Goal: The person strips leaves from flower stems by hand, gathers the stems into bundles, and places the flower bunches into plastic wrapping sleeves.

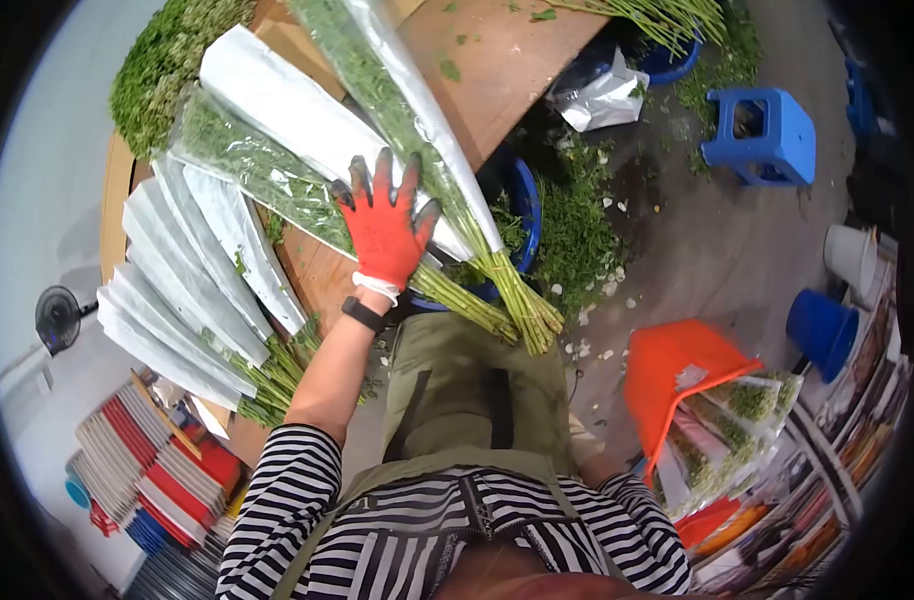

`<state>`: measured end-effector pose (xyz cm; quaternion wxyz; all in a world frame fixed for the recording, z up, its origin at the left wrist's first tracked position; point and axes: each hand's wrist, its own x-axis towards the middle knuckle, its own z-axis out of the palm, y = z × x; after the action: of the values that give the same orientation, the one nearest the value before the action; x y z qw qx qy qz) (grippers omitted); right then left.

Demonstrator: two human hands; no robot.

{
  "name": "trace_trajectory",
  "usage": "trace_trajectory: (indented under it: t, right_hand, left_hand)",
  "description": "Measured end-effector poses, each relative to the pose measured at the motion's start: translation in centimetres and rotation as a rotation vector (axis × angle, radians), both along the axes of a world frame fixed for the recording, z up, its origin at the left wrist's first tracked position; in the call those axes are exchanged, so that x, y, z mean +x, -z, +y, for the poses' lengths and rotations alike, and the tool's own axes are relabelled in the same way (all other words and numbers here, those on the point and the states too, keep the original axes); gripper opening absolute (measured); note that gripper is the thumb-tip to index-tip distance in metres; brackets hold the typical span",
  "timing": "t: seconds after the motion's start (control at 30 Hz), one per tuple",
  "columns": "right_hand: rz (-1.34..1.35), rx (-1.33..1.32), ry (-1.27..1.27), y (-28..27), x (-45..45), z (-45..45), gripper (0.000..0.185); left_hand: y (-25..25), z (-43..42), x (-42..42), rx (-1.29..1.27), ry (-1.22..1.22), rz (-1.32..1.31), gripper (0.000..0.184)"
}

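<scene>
My left hand (385, 228), in a red glove with dark fingertips, lies flat with fingers spread on a white paper sleeve (287, 105). Beside it is a bunch of green stems in a clear sleeve (257, 165). Another wrapped bunch (387, 90) slants past the fingertips on the right. Its bare stems (517, 300) hang over the table edge, tied by a thin band. Several more white-wrapped bunches (192, 270) fan out to the left of my forearm. My right arm in its striped sleeve (642, 505) hangs at my side; the right hand itself does not show.
Leafy flower stems (177, 60) are heaped on the table (507, 75). Blue tubs (522, 215) and leaf scraps (577, 250) lie below its edge. A blue stool (762, 135), an orange bin (677, 370) of wrapped bunches and a blue bucket (822, 333) stand to the right.
</scene>
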<state>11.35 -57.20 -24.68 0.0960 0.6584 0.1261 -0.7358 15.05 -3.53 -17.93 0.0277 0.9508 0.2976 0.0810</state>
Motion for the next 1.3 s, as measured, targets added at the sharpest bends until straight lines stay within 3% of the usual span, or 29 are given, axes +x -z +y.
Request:
trace_trajectory:
  t: [0.27, 0.43, 0.57, 0.7, 0.77, 0.83, 0.9, 0.97, 1.03, 1.17, 1.23, 1.3]
  right_hand:
    - [-0.026, -0.013, -0.117, -0.8, 2.7, -4.0, 0.042]
    - [-0.073, -0.007, -0.239, 1.1, 7.0, -2.1, 0.042]
    - [-0.324, 0.004, -0.383, 1.5, 14.5, 3.1, 0.043]
    - [-0.708, 0.404, 0.052, -2.5, 18.1, 7.8, 0.042]
    - [-0.707, 0.735, 0.526, -3.0, 18.1, 10.3, 0.041]
    - [-0.93, 0.901, 0.539, -7.5, 17.0, 15.5, 0.04]
    - [-0.623, 1.209, 0.968, -7.6, 16.6, 18.7, 0.045]
    - [-0.881, 1.354, 0.544, -8.9, 16.8, 22.4, 0.054]
    - [-0.926, 1.379, 0.243, -10.1, 16.2, 25.2, 0.06]
    - [-0.773, 1.02, 0.166, -10.4, 13.8, 29.1, 0.069]
    - [0.065, 0.964, 0.715, -4.1, 13.7, 30.3, 0.059]
    - [-0.11, 1.031, 0.583, -4.3, 11.6, 30.8, 0.036]
  left_hand:
    - [-0.3, 0.1, 0.1, -0.031, -0.029, -0.06, 0.065]
    - [-0.1, 0.0, -0.2, -0.02, -0.011, -0.111, 0.068]
    - [-0.2, 0.0, -0.4, -0.014, -0.009, -0.141, 0.066]
    - [-0.2, -0.7, -1.6, -0.1, 0.018, -0.269, 0.061]
    - [-0.4, -3.0, -3.0, -0.209, 0.004, -0.372, 0.054]
    - [-1.4, -6.1, -5.4, -0.275, 0.042, -0.405, 0.052]
    - [-1.6, -9.5, -7.8, -0.268, 0.023, -0.471, 0.049]
    - [-1.7, -12.6, -10.6, -0.272, 0.033, -0.518, 0.047]
    - [-1.0, -15.1, -13.2, -0.264, 0.047, -0.538, 0.046]
    - [0.7, -18.4, -17.9, -0.481, -0.01, -0.539, 0.047]
    - [3.3, -19.2, -20.0, -0.618, -0.064, -0.586, 0.048]
    - [4.2, -19.7, -20.5, -0.706, -0.121, -0.663, 0.046]
